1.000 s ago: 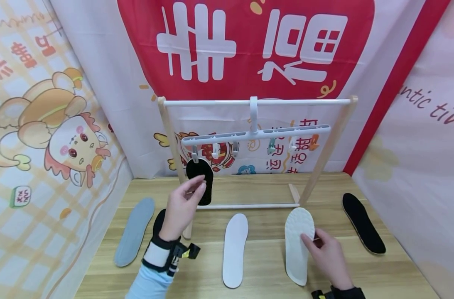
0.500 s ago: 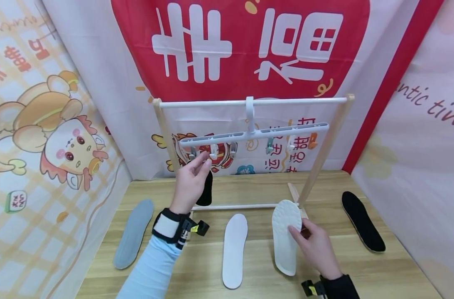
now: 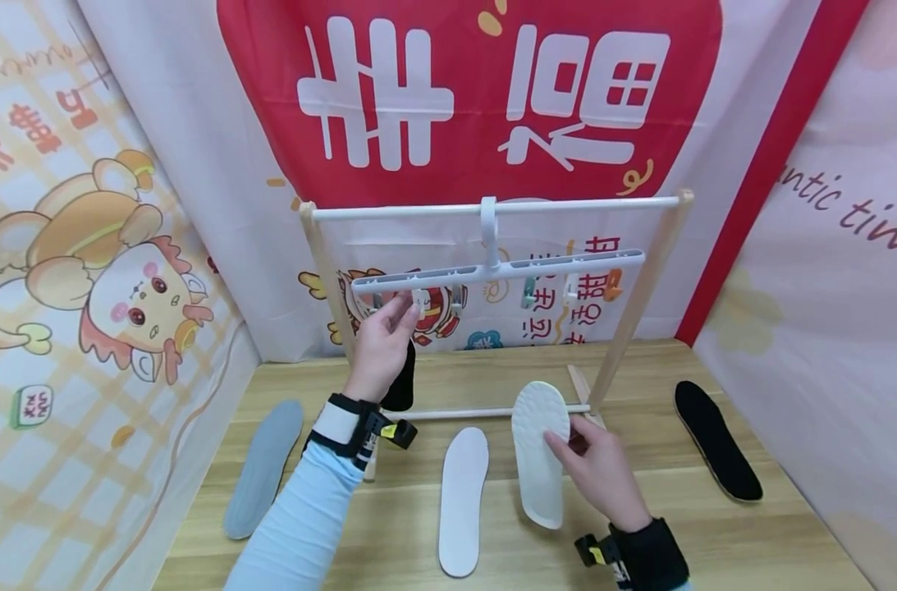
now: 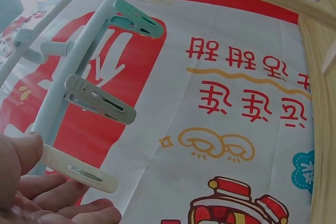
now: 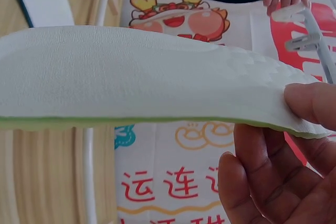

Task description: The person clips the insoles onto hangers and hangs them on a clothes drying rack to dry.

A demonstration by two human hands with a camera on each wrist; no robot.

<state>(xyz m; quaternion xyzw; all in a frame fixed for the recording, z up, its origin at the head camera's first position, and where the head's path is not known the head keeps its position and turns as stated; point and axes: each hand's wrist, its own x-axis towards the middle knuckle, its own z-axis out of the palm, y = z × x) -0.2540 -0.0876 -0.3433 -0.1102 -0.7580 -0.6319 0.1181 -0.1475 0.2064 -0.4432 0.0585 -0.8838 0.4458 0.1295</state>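
My right hand (image 3: pixel 603 472) pinches a white insole (image 3: pixel 538 460) near its upper end, thumb on the face. The right wrist view shows its green edge (image 5: pixel 157 121). My left hand (image 3: pixel 382 345) is at the left part of a white clip hanger (image 3: pixel 559 264). In the left wrist view its thumb and fingers pinch the end of a white clip (image 4: pixel 79 169). A black insole (image 3: pixel 401 386) hangs from the hanger's left end, partly hidden by my left hand. The hanger also carries a grey clip (image 4: pixel 100 99), a green clip (image 4: pixel 137 20) and an orange clip (image 3: pixel 613 285).
The hanger hooks onto the white top bar (image 3: pixel 404 212) of a wooden rack (image 3: pixel 643 275) on the wood-grain table (image 3: pixel 714 542). On the table lie a grey insole (image 3: pixel 263 472), another white insole (image 3: pixel 463 501) and a black insole (image 3: pixel 717 439). Printed cloth walls stand around.
My left hand has risen from beside the hung black insole to the white clip. My right hand has lifted the white insole and carried it left and up towards the rack.
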